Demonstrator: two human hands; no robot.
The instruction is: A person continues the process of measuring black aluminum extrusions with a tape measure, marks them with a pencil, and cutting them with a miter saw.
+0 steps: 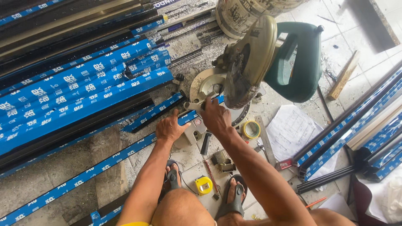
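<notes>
A green mitre saw point(289, 58) with a dusty blade guard point(247, 62) stands on the tiled floor before me. A long aluminium profile wrapped in blue film point(96, 169) runs from the lower left up to the saw's base point(205, 83). My left hand point(169, 127) presses down flat on this profile just left of the saw. At the base under the blade, my right hand point(215, 117) has its fingers closed on the profile's end or a clamp part. I cannot tell which.
Several blue-filmed and dark profiles point(75, 79) are stacked at left, more at right point(347, 129). A yellow tape measure point(204, 185), tape roll point(251, 129), steel ruler point(264, 140), paper sheets point(293, 129), a bucket point(243, 14) and a wood scrap point(343, 75) lie around my sandalled feet.
</notes>
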